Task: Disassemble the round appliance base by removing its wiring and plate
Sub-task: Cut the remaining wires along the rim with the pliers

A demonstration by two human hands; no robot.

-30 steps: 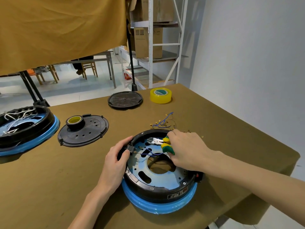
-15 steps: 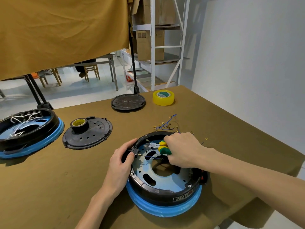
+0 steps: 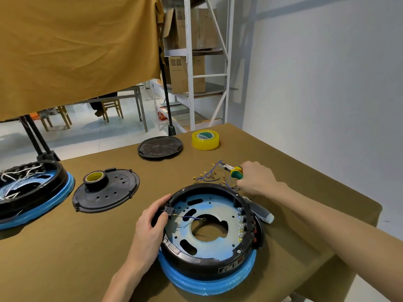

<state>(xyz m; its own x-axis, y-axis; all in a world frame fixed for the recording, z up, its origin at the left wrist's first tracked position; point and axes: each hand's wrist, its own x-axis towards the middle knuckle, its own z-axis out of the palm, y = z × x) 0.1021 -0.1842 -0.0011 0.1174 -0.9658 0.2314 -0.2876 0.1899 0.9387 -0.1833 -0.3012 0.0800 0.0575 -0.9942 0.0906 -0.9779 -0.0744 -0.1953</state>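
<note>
The round appliance base [image 3: 209,264], black with a blue lower ring, lies upside down near the table's front. Inside it sits a blue-tinted metal plate [image 3: 209,243] with a large centre hole. One blue wire [image 3: 189,217] runs from a black connector on the left rim toward the hole. My left hand [image 3: 152,219] grips that left rim at the connector. My right hand [image 3: 255,177] holds green-and-yellow-handled cutters [image 3: 232,171] behind the base, above a heap of cut blue wires with brass terminals [image 3: 209,176].
A second base with white wires [image 3: 28,192] sits at far left. A black cover plate [image 3: 106,192] carries a tape roll [image 3: 96,178]. A smaller black disc [image 3: 160,147] and yellow tape [image 3: 205,139] lie further back. A grey-handled tool [image 3: 260,213] lies right of the base.
My right hand lifted the cutters out of the base and moved them back to the wire heap behind it. My left hand kept its grip on the rim.
</note>
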